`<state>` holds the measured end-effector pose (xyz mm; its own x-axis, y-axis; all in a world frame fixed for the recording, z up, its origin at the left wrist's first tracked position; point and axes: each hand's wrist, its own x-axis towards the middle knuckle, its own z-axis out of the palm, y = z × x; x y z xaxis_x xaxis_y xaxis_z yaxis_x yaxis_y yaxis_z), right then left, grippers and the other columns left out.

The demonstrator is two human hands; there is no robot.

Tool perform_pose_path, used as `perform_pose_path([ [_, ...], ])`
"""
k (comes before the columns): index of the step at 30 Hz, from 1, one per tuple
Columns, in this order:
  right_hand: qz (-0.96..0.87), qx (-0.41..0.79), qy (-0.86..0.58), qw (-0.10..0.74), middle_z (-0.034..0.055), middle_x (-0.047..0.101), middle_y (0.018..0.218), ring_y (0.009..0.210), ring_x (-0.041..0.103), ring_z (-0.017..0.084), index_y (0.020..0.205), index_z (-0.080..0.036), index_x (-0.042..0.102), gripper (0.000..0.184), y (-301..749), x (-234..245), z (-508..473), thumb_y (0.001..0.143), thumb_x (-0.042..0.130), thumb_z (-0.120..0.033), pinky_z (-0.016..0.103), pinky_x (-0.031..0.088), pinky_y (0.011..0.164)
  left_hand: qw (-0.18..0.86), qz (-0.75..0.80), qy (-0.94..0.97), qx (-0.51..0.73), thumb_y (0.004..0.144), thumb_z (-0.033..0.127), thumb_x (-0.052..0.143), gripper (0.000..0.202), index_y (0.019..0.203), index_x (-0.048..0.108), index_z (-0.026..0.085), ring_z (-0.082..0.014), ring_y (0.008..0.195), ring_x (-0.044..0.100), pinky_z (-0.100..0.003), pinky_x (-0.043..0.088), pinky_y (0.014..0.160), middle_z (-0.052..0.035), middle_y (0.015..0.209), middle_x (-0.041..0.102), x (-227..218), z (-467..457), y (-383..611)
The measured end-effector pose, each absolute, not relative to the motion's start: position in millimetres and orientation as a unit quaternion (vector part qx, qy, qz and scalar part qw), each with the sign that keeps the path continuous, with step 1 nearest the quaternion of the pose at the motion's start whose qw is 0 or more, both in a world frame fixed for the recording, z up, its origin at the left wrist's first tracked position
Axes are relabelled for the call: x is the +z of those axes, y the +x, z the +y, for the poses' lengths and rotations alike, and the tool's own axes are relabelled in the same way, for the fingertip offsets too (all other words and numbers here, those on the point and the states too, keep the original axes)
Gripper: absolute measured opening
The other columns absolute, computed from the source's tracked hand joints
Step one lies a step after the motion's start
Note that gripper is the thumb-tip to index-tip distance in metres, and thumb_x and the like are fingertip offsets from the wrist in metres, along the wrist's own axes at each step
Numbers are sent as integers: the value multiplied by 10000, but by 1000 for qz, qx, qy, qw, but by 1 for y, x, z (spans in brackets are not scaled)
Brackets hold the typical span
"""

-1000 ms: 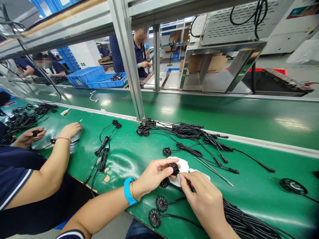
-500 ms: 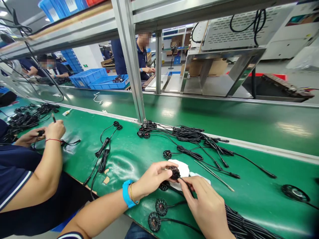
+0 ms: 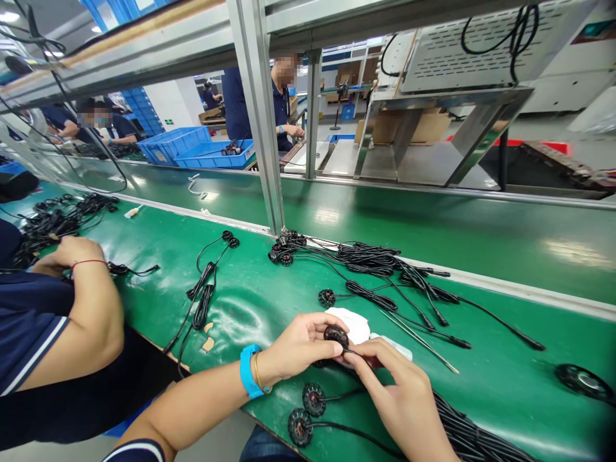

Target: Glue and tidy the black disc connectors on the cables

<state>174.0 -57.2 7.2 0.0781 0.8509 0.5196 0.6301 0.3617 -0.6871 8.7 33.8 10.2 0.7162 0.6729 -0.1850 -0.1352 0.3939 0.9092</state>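
My left hand (image 3: 299, 346), with a blue band at the wrist, is closed round the rim of a small round black cable head (image 3: 335, 333). My right hand (image 3: 402, 391) pinches the black cable (image 3: 357, 353) close to where it joins that head. Beneath the hands lies a white pad (image 3: 355, 323), partly covered by my fingers. Two similar round heads, one (image 3: 314, 399) behind the other (image 3: 300, 427), rest on the green table (image 3: 260, 289) nearer to me, their cables running under my right hand. A thick bundle of black cables (image 3: 464, 427) lies beside my right forearm.
Two thin rods (image 3: 423, 341) lie right of the pad. Coiled cables with round heads (image 3: 368, 255) are heaped by the metal post (image 3: 262, 128). A larger round black part (image 3: 583, 382) sits far right. At left, a co-worker's arm (image 3: 96, 301) reaches over the table.
The round head has turned in my left fingers, showing more of its rim. The co-worker's raised hand has come down, and its thin tool is out of sight. My view has shifted slightly.
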Motion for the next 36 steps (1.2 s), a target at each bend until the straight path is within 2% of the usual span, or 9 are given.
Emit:
perform_pose_path([
  [5, -649, 189, -569, 468, -26, 657, 708, 580, 604, 105, 798, -233, 663, 183, 185, 3, -54, 928, 634, -359, 198, 499, 551, 788, 283, 490, 244, 718, 266, 840, 359, 1028, 715, 135, -129, 747, 669, -231, 516, 723, -52, 880, 729, 9, 35, 8],
  [8, -638, 186, -611, 430, -1, 699, 800, 663, 656, 132, 863, -242, 693, 262, 212, -5, -52, 928, 598, -477, 220, 538, 607, 775, 302, 496, 249, 691, 262, 857, 366, 1002, 715, 131, -173, 812, 700, -274, 525, 776, -84, 908, 758, 13, 37, 8],
  [12, -627, 86, -720, 284, 55, 707, 1017, 940, 664, 250, 973, -282, 729, 389, 251, -20, -50, 830, 608, -623, 307, 534, 637, 769, 317, 500, 241, 676, 266, 863, 378, 993, 710, 129, -213, 839, 724, -321, 531, 806, -118, 940, 775, 16, 39, 7],
  [14, -631, 122, -736, 210, 61, 700, 1092, 1026, 645, 275, 989, -297, 734, 363, 261, -24, -49, 828, 586, -587, 330, 534, 681, 767, 319, 504, 239, 679, 263, 861, 373, 992, 709, 128, -209, 838, 723, -316, 530, 803, -121, 948, 776, 15, 39, 7],
  [16, -626, 184, -733, 192, 50, 712, 1106, 1004, 661, 262, 999, -301, 731, 336, 265, -23, -49, 839, 568, -548, 347, 540, 765, 763, 320, 508, 241, 686, 265, 859, 368, 990, 709, 125, -202, 847, 721, -310, 527, 812, -121, 954, 777, 14, 40, 6],
  [19, -600, 252, -720, 243, 25, 735, 1082, 908, 687, 225, 1036, -302, 722, 390, 268, -12, -49, 850, 552, -601, 324, 544, 802, 761, 324, 507, 244, 685, 275, 864, 368, 980, 706, 122, -198, 853, 721, -310, 526, 831, -121, 945, 779, 14, 42, 5],
  [25, -501, 267, -741, 360, 30, 754, 965, 649, 637, 157, 989, -265, 757, 531, 269, 3, -51, 777, 588, -721, 247, 525, 581, 770, 330, 487, 247, 676, 285, 874, 389, 976, 687, 122, -198, 835, 731, -310, 527, 824, -117, 926, 774, 13, 42, 5],
  [31, -482, 271, -733, 396, 68, 756, 1006, 815, 704, 218, 917, -236, 772, 495, 258, -5, -51, 700, 698, -674, 278, 569, 706, 776, 344, 456, 268, 670, 281, 877, 390, 963, 674, 124, -193, 842, 719, -308, 519, 814, -99, 918, 749, 6, 42, 7],
  [36, -479, 260, -727, 417, 74, 756, 993, 806, 705, 220, 909, -230, 773, 471, 252, -3, -52, 707, 712, -651, 286, 579, 711, 770, 358, 446, 285, 645, 237, 886, 378, 948, 687, 132, -177, 855, 693, -290, 505, 814, -68, 894, 723, 3, 42, 7],
])
